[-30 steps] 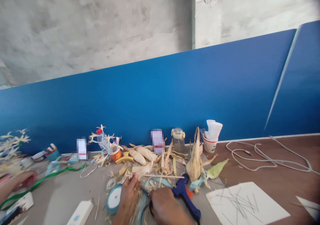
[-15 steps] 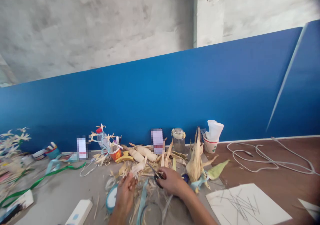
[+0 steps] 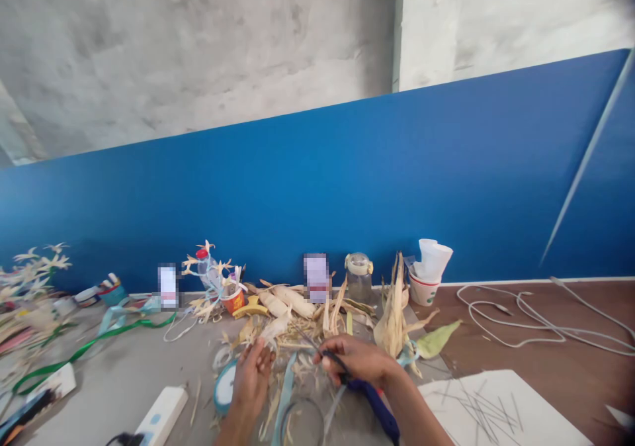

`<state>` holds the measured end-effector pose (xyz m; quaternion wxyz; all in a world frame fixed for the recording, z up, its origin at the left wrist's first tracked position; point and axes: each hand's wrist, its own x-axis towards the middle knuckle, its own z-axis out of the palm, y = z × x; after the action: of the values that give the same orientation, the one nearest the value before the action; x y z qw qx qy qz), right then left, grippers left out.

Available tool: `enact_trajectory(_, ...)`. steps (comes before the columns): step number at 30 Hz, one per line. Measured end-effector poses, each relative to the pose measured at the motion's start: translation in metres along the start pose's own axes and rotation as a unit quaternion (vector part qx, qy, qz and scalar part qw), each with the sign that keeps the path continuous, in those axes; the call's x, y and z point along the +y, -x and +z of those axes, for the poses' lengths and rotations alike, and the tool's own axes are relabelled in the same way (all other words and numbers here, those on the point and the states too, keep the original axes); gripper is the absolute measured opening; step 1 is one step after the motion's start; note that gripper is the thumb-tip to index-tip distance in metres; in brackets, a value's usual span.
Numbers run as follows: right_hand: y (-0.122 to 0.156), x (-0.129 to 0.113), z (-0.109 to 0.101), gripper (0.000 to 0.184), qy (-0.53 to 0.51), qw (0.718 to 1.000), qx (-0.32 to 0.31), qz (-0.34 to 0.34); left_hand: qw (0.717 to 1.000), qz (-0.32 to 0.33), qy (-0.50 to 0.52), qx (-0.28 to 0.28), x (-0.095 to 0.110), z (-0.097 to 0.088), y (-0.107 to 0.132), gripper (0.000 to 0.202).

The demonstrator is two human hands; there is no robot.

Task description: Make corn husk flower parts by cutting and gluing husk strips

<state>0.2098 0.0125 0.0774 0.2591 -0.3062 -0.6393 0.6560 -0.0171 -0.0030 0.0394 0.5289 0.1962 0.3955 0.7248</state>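
My left hand (image 3: 254, 374) pinches a pale strip of corn husk (image 3: 276, 329), which points up and away from the fingertips. My right hand (image 3: 356, 358), to the right of it, has its fingers around the dark handles of a pair of scissors (image 3: 336, 361). Their thin blades point up-left, toward the husk, but stay apart from it. Below the right palm is a dark blue handled tool (image 3: 376, 407); whether the hand touches it I cannot tell. Under both hands lie husk scraps and a light blue ribbon (image 3: 284, 390). A blue-rimmed ribbon spool (image 3: 225, 388) is beside the left hand.
Husk-wrapped cobs (image 3: 292, 300), a yellow curved object (image 3: 251, 308), a lidded jar (image 3: 358, 280) and a phone (image 3: 316, 279) line the blue partition (image 3: 307, 188). A standing husk bundle (image 3: 391, 320), paper with thin wires (image 3: 489, 406) and white cables (image 3: 526, 323) are rightward; a power strip (image 3: 163, 416) is left.
My right hand has drawn slightly back to the right with the scissors, uncovering the dark blue tool. My left hand keeps its hold on the husk. The whole view has shifted a little.
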Motion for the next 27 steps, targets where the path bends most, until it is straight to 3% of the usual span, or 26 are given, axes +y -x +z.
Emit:
enact_trajectory(2, 0.000, 0.002, 0.002, 0.023, 0.068, 0.998, -0.009, 0.003, 1.000, 0.003, -0.003, 0.001, 0.000, 0.000, 0.000, 0.044)
enact_trajectory(5, -0.005, 0.006, 0.011, 0.018, 0.093, 0.996, -0.003, 0.010, 1.000, 0.000, -0.003, 0.006, -0.001, 0.001, 0.001, 0.044)
enact_trajectory(10, -0.018, 0.008, 0.027, 0.018, 0.075, 0.997, 0.028, 0.008, 1.000, -0.018, -0.009, -0.012, -0.004, 0.003, 0.005, 0.041)
enact_trajectory(17, -0.027, 0.011, 0.034, 0.020, 0.001, 0.998, 0.058, 0.002, 0.999, -0.028, -0.027, -0.024, -0.011, 0.006, 0.007, 0.044)
enact_trajectory(27, -0.026, 0.012, 0.044, 0.022, -0.025, 0.998, 0.048, -0.007, 0.999, -0.032, 0.002, -0.013, -0.008, 0.004, 0.006, 0.043)
